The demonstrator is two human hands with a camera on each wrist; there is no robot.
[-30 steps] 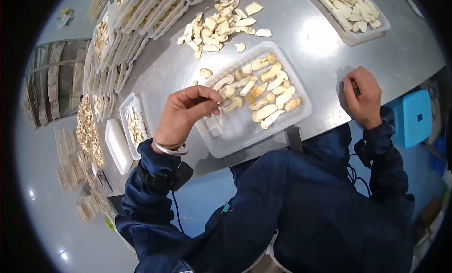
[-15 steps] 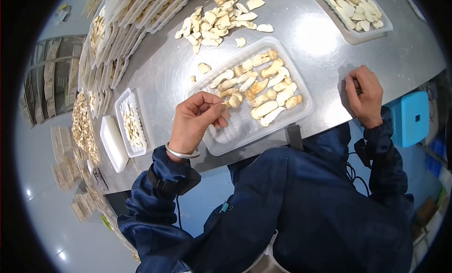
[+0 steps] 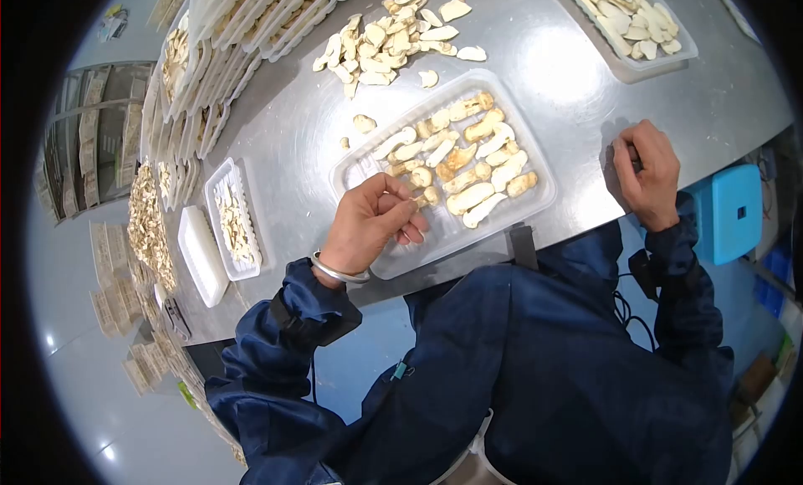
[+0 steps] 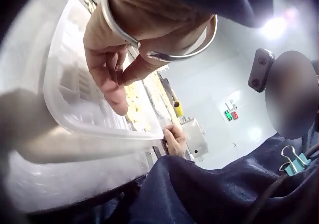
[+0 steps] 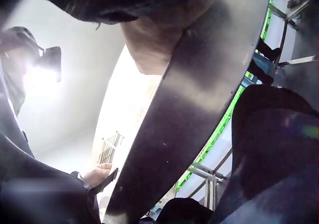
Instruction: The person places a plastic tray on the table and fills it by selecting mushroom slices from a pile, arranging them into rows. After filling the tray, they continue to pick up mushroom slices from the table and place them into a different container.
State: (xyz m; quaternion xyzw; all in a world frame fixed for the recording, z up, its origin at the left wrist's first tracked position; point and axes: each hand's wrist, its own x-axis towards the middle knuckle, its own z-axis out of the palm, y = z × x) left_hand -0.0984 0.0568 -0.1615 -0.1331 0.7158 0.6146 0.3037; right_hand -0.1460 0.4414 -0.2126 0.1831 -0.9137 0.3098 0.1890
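Observation:
My left hand, with a silver bangle at the wrist, is over the near left part of a clear plastic tray. Thumb and forefinger pinch a small mushroom piece low in the tray, close beside a row of other mushroom pieces. The left wrist view shows the hand from the side, fingers bent down inside the tray wall; there the piece is hidden. My right hand rests idle at the table edge, fingers loosely curled, holding nothing that shows.
A heap of sliced mushrooms lies beyond the tray on the metal table. A filled tray stands far right. Stacked trays rise at the left, near a small tray of slices and a white tray. A blue stool stands right.
My left hand has moved right and slightly toward me, over the tray. A mushroom piece now shows at its fingertips beside the others. The right hand has stayed in place.

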